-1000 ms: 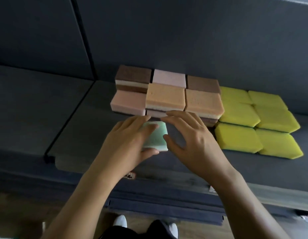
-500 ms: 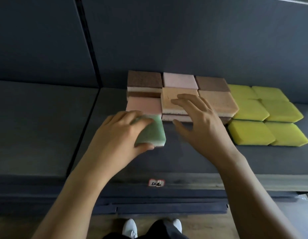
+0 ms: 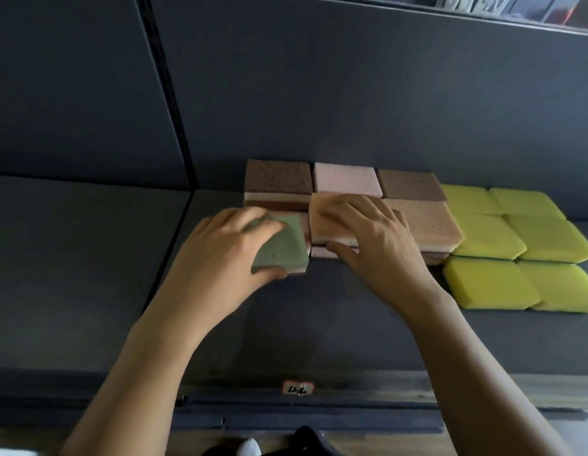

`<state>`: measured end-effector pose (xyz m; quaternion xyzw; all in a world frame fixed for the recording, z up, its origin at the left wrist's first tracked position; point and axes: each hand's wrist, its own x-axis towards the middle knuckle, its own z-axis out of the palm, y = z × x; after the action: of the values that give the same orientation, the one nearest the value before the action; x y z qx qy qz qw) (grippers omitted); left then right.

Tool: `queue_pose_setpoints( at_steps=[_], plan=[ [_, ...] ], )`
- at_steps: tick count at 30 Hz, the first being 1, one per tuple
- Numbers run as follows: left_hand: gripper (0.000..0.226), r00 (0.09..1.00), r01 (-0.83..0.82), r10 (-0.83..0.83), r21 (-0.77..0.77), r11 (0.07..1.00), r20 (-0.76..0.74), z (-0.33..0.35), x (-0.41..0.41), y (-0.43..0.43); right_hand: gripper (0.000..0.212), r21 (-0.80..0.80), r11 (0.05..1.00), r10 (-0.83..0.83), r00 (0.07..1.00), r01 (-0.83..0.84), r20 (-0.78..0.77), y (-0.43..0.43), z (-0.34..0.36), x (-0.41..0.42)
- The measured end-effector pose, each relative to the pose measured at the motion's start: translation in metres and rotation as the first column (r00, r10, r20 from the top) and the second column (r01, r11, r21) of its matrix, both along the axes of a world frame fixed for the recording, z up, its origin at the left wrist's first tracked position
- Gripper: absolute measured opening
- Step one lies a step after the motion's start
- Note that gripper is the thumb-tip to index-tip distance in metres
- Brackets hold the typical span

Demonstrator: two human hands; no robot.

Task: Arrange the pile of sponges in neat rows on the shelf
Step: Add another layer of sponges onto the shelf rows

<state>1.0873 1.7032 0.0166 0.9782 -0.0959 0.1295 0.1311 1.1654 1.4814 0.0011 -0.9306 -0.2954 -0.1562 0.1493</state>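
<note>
Nearly done: left hand (image 3: 220, 255) grasps green sponge (image 3: 282, 246), seating it at 9 o'clock of tan stack (image 3: 328, 222); right hand (image 3: 374, 238) flat, unclenched; yellow rows (image 3: 522, 245) finished.

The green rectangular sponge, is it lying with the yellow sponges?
No, the green rectangular sponge is in the left hand, left of the yellow sponges.

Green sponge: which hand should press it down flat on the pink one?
The left hand, probably. Its fingers already wrap the green sponge on top of the pink sponge. The right hand rests on the neighbouring orange sponge, apparently steadying that stack.
</note>
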Motion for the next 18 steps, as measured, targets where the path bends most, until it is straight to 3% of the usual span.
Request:
queue_pose_setpoints(
  at_steps=[18],
  plan=[
    [0.057, 0.999, 0.023, -0.021, -0.047, 0.999, 0.043, -0.001, 0.03, -0.006, 0.051, 0.015, 1.0, 0.018, 1.0, -0.018, 0.001, -0.004, -0.005, 0.004]
  ],
)
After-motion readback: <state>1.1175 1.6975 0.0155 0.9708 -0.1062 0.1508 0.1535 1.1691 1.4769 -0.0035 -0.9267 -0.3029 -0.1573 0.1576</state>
